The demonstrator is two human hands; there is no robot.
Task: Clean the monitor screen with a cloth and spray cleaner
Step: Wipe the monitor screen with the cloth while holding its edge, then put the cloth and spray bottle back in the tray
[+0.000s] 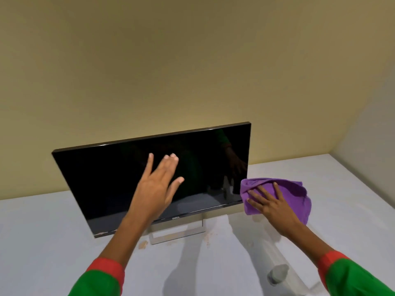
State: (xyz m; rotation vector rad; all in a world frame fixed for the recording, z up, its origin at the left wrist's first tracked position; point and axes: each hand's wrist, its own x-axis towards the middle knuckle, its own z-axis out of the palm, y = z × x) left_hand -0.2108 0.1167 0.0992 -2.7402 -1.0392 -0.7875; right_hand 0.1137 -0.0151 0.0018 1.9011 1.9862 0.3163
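Observation:
A black monitor on a clear stand stands tilted on a white table, its screen dark and reflective. My left hand is raised in front of the screen's middle, fingers spread, holding nothing. My right hand lies flat on a purple cloth that sits on the table by the monitor's lower right corner. A clear spray bottle with a grey top stands near the table's front, beside my right forearm.
A beige wall rises just behind the monitor. A lighter side wall closes the table's right end. Small brownish chips mark the table surface around the stand.

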